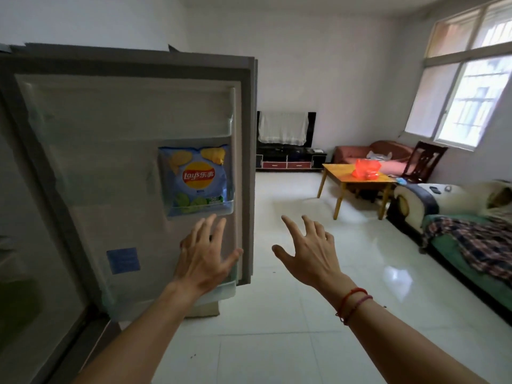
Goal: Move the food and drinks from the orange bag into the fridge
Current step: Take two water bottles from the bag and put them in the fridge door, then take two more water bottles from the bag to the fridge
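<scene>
At fridge door point(124, 112): chip bag point(197, 178) sits in door shelf. Your left hand point(203, 259) and right hand point(307, 256) spread, empty. Orange bag point(367, 169) across room on table point(336, 173); leave door ajar, fetch next item.

Bare forearms; red string bracelets point(353, 303) circle the right wrist.

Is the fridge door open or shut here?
Open. The fridge door is swung out, its inner liner facing the camera, with the chip bag standing in its shelf.
</scene>
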Motion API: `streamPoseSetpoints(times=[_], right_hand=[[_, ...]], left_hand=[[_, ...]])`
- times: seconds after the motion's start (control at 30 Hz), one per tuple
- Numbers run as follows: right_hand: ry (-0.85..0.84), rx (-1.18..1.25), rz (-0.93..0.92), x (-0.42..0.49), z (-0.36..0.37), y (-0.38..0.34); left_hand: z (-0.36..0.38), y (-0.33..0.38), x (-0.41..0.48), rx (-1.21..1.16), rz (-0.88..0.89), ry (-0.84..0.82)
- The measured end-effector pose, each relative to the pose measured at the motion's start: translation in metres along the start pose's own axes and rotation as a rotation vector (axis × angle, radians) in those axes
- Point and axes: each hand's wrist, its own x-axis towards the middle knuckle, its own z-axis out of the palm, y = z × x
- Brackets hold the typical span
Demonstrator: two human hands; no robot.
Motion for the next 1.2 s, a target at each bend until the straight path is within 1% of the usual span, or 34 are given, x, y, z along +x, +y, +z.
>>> streamPoseSetpoints(times=[0.33,0.63,0.8,0.97,1.2], right_hand=[[0.057,-0.149,0.306,-0.060,-0.042,0.052],[0.100,-0.246,0.499,-0.127,-0.086,0.084],[0.097,-0.250,0.534,-0.139,-0.098,0.099],[0.102,-0.231,0.528,-0.137,-0.100,0.112],[0.090,-0.214,0.513,-0.131,-0.099,0.141]], left_hand=[[0.028,0.073,0.025,-0.157,0.333,-0.044],[0.027,0.143,0.018,-0.264,0.550,-0.026],[0.025,0.166,0.016,-0.291,0.600,0.002],[0.029,0.178,0.020,-0.282,0.597,0.023],[0.040,0.198,0.033,-0.208,0.576,0.019]])
